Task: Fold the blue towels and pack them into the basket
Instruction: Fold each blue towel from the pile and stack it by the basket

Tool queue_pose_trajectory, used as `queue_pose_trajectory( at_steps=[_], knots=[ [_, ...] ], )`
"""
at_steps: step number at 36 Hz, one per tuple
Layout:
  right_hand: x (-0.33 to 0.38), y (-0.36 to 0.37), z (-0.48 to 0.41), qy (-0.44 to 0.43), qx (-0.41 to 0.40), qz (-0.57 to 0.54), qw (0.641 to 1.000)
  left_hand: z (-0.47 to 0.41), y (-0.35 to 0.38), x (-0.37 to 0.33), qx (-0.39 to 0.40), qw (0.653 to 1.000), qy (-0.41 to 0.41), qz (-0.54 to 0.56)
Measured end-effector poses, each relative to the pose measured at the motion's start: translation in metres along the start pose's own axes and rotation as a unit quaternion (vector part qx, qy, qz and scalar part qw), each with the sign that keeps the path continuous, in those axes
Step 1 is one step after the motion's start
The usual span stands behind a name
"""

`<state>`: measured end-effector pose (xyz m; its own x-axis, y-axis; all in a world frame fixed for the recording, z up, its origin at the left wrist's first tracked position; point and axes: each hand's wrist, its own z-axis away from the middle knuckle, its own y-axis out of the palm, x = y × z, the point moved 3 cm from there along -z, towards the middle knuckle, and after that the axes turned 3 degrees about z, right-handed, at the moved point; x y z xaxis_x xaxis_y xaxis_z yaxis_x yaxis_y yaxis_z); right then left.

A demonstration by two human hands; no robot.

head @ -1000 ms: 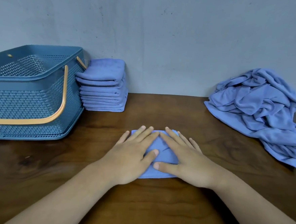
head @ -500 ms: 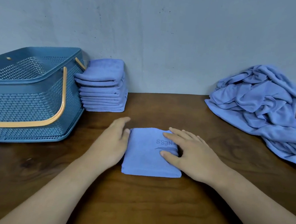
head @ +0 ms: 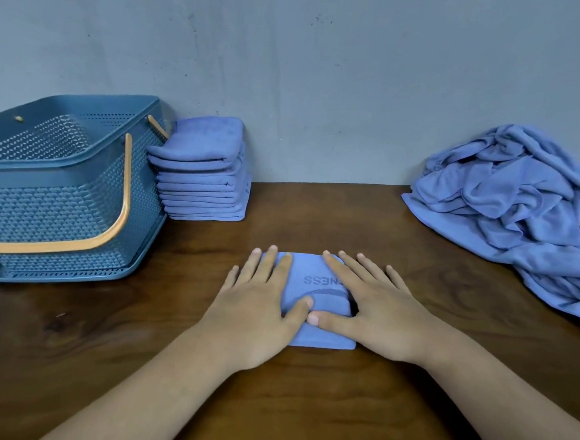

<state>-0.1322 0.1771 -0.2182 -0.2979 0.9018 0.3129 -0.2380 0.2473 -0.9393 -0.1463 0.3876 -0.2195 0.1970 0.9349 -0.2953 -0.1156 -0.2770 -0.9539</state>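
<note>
A folded blue towel (head: 315, 283) with printed letters lies on the wooden table in front of me. My left hand (head: 258, 307) presses flat on its left part with straight fingers. My right hand (head: 375, 311) lies flat on its right part, and the two thumbs meet near the towel's middle. A stack of several folded blue towels (head: 202, 172) stands at the back left against the wall. Beside the stack, at the far left, sits the blue perforated basket (head: 61, 183) with orange handles. A heap of unfolded blue towels (head: 516, 208) lies at the back right.
The dark wooden table (head: 302, 409) ends at a grey wall behind. Its left edge runs close under the basket. Bare wood lies between the stack and the heap, and in front of my hands.
Half a second ago my hands sat at the towel's two sides. Both have since slid inward and now press flat on top of it.
</note>
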Motion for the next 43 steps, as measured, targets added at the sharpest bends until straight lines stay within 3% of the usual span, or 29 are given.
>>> queue_pose_trajectory(
  at_steps=[4, 8, 11, 15, 21, 24, 28, 30, 32, 34, 38, 43],
  knots=[
    [-0.007, -0.008, 0.001, 0.035, -0.082, -0.109, 0.990, -0.002, -0.005, 0.004, 0.026, 0.993, -0.009, 0.112],
    [-0.011, -0.017, -0.004, 0.111, -0.160, -0.086, 0.977, -0.006, -0.020, 0.020, -0.129, 0.943, -0.081, 0.295],
    [-0.005, -0.016, -0.009, 0.127, -0.152, -0.056, 0.979, -0.011, -0.018, 0.021, -0.157, 0.959, -0.076, 0.223],
    [0.000, -0.012, -0.016, 0.123, -0.153, -0.104, 0.975, -0.015, -0.002, 0.019, -0.068, 0.986, -0.087, 0.123],
    [0.010, -0.010, -0.013, 0.088, -0.173, -0.352, 0.916, -0.014, -0.003, 0.019, -0.072, 0.978, -0.094, 0.171],
    [0.017, -0.014, -0.008, 0.055, -0.174, -0.454, 0.872, -0.015, -0.005, 0.025, -0.108, 0.946, -0.099, 0.291],
    [0.019, -0.024, -0.002, 0.021, -0.177, -0.577, 0.797, -0.017, -0.013, 0.027, -0.161, 0.872, -0.104, 0.450],
    [0.017, -0.028, -0.001, 0.000, -0.184, -0.606, 0.774, -0.022, -0.015, 0.029, -0.148, 0.810, -0.109, 0.557],
    [0.014, -0.031, -0.001, -0.011, -0.192, -0.614, 0.766, -0.029, -0.007, 0.031, -0.089, 0.722, -0.093, 0.680],
    [0.010, -0.032, -0.001, -0.013, -0.198, -0.611, 0.767, -0.026, -0.010, 0.018, -0.031, 0.676, -0.046, 0.735],
    [0.008, -0.033, -0.002, -0.013, -0.212, -0.601, 0.771, -0.015, -0.017, 0.005, -0.027, 0.661, -0.006, 0.749],
    [0.011, -0.031, -0.001, 0.004, -0.230, -0.572, 0.787, -0.013, -0.018, 0.009, -0.095, 0.699, -0.028, 0.708]
  ],
)
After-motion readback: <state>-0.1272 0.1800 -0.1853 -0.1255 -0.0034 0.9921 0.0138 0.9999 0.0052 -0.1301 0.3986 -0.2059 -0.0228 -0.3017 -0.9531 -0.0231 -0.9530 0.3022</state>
